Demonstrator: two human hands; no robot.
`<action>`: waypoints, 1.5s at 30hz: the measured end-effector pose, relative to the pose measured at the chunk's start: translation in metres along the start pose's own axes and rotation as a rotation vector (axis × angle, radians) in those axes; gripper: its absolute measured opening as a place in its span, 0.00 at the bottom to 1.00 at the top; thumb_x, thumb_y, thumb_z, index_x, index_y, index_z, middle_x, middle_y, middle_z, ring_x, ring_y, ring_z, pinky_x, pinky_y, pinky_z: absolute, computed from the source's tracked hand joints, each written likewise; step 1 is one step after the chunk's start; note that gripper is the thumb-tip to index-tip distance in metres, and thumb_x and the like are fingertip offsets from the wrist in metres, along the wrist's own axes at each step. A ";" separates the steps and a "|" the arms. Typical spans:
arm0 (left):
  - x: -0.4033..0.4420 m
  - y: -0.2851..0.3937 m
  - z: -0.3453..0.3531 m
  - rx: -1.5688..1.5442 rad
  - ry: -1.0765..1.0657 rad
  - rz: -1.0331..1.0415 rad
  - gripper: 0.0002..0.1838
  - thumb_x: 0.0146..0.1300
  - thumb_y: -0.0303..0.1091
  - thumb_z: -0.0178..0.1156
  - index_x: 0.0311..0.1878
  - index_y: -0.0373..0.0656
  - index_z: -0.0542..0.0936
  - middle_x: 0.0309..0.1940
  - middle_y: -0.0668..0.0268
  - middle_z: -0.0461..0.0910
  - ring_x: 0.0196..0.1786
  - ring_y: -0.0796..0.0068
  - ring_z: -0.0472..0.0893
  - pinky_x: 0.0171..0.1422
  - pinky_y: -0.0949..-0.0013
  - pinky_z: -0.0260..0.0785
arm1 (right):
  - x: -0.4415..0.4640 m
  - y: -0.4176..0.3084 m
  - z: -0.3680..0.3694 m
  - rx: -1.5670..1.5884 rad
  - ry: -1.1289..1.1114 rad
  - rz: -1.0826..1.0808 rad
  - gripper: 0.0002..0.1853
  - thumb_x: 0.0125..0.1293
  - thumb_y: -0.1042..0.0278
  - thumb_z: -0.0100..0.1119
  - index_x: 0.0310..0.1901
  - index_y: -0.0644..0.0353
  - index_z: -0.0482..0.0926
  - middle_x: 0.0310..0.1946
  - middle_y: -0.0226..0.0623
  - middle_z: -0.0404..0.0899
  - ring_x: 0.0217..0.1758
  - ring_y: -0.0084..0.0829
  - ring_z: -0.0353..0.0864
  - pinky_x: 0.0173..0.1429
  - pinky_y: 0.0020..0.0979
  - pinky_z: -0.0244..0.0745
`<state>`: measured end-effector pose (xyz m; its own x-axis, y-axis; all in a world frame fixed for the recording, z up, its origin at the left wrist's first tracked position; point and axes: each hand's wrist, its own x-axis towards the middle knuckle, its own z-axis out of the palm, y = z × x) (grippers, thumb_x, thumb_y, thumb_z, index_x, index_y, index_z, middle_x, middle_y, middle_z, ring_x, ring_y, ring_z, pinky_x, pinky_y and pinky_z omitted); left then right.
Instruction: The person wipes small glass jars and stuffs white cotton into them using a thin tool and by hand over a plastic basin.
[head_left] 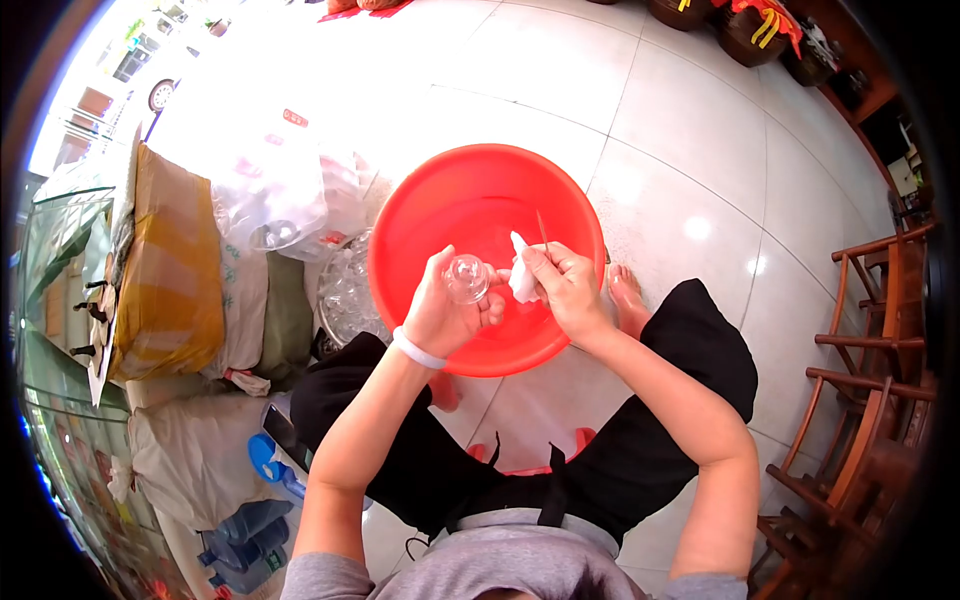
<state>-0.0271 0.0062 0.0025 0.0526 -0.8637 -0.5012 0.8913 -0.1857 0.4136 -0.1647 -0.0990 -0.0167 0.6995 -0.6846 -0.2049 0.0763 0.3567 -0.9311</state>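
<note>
Over the red plastic basin (pixel 487 165), my left hand (pixel 440 312) holds a small clear, round-bodied glass vessel (pixel 466 279). Its fingers curl below the glass and its narrow end points to the right. My right hand (pixel 568 287) pinches a crumpled white cloth or tissue (pixel 521 276) close to that end. A thin brown stick (pixel 542 227) sticks up from the same fingers. Whether the cloth touches the glass, I cannot tell.
Left of the basin, a metal bowl holds several clear glass pieces (pixel 352 290), beside clear plastic bags (pixel 280 195). A yellow-taped carton (pixel 170 265) stands further left, near blue water bottles (pixel 245 550). Wooden chairs (pixel 870 340) line the right; dark jars (pixel 750 38) stand at the back.
</note>
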 end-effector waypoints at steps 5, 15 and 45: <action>-0.010 -0.001 0.018 0.167 -0.095 0.099 0.26 0.66 0.52 0.38 0.38 0.38 0.76 0.38 0.59 0.78 0.38 0.64 0.78 0.38 0.66 0.71 | -0.004 -0.006 0.002 -0.328 0.056 -0.169 0.12 0.62 0.64 0.57 0.37 0.67 0.77 0.31 0.36 0.74 0.30 0.23 0.75 0.32 0.24 0.70; -0.005 -0.003 0.007 0.172 -0.025 0.215 0.23 0.65 0.51 0.43 0.35 0.40 0.77 0.33 0.64 0.78 0.39 0.69 0.77 0.40 0.66 0.72 | -0.010 -0.005 0.007 -0.394 -0.009 -0.237 0.10 0.58 0.69 0.60 0.38 0.66 0.76 0.32 0.36 0.74 0.32 0.24 0.76 0.34 0.25 0.72; -0.011 0.027 -0.005 -0.115 0.052 0.209 0.20 0.62 0.46 0.52 0.36 0.35 0.76 0.32 0.59 0.79 0.36 0.64 0.79 0.38 0.70 0.77 | -0.009 -0.007 -0.010 -1.151 -0.164 -0.513 0.15 0.60 0.68 0.53 0.49 0.53 0.77 0.20 0.38 0.73 0.23 0.39 0.76 0.27 0.39 0.71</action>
<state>-0.0017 0.0132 0.0158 0.2616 -0.8519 -0.4537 0.9039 0.0514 0.4246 -0.1787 -0.1024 -0.0111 0.8587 -0.4637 0.2181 -0.2378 -0.7376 -0.6320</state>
